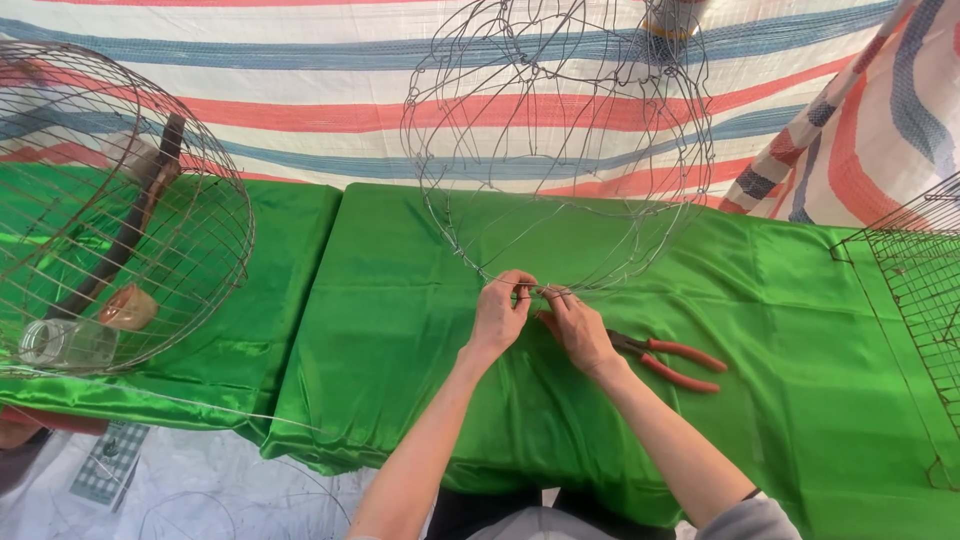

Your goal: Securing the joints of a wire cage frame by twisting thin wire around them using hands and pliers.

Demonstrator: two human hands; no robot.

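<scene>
Wire basket (556, 140) frame looks mostly shaped; I pinch its lower rim with left hand (501, 312) and right hand (577, 325), pliers (668, 360) unused on the counter (400, 300).

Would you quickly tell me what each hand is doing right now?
Left hand: closed, pinching the bottom rim of the wire frame.
Right hand: closed on the same rim wire.

green cloth, striped tarp, bare grey wire

the table cloth (420, 330) is shiny bright green; the tarp (330, 90) behind it runs in white, red and blue stripes. the wire frame (560, 130) is silver-grey, the round cage (200, 220) a duller grey-brown, and the pliers (672, 362) have red handles.
</scene>
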